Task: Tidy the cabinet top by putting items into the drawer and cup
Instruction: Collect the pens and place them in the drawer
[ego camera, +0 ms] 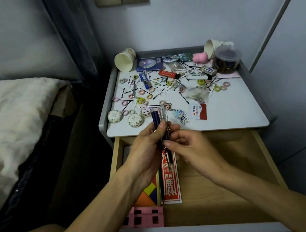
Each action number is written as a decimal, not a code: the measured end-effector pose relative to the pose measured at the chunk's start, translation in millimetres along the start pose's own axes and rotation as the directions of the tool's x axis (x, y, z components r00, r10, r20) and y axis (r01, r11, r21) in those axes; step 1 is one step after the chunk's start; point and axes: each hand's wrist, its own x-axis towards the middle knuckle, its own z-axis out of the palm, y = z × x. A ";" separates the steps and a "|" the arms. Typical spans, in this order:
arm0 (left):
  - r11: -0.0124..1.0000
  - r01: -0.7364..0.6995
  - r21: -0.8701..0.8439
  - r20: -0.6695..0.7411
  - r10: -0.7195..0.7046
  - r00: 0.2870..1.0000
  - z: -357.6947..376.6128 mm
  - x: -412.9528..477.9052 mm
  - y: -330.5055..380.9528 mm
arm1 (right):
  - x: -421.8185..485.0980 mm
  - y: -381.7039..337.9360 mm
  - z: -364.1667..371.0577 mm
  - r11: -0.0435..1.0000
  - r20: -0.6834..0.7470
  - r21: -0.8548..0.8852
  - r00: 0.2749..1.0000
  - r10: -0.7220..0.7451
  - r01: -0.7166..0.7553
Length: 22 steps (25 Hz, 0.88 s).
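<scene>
Two pens (157,118), navy and clear, stand gripped in our left hand (146,149) over the open drawer (224,184); our right hand (192,145) pinches them lower down; behind, the cluttered cabinet top (234,109) carries a tipped paper cup (211,48)
</scene>
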 end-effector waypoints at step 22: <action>0.988 -0.037 0.150 -0.429 0.099 0.898 -44.9 -5.0 37.1 | 55.4 107.6 42.0 0.778 0.021 -0.494 0.890 0.456 -0.388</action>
